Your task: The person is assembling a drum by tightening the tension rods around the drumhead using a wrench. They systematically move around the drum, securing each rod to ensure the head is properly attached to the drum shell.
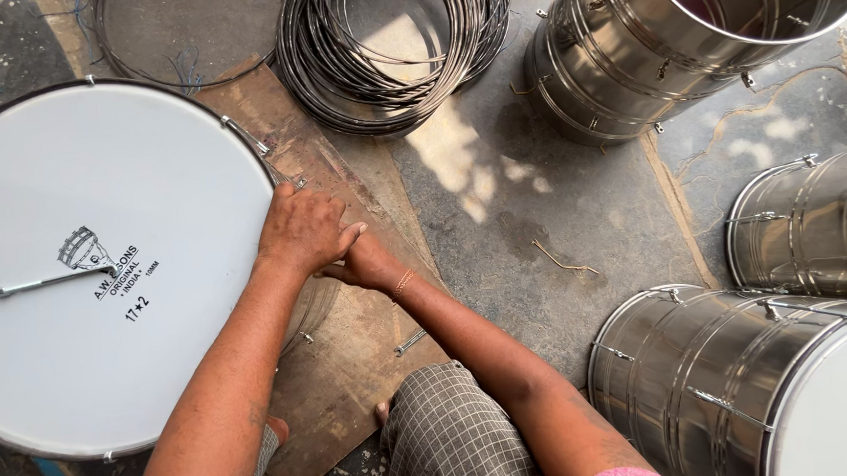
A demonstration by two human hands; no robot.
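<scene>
A large drum with a white head and metal rim stands at the left, seen from above. A thin metal rod lies on its skin. My left hand rests on the drum's right rim, fingers bent over the edge. My right hand reaches in just below it, against the drum's side, mostly hidden under the left hand; what it holds cannot be made out. A short metal bolt lies on the brown board near my knee.
A coil of dark metal hoops lies at the top centre. Shiny steel drum shells stand at the top right, right and bottom right. A bent wire lies on the concrete floor.
</scene>
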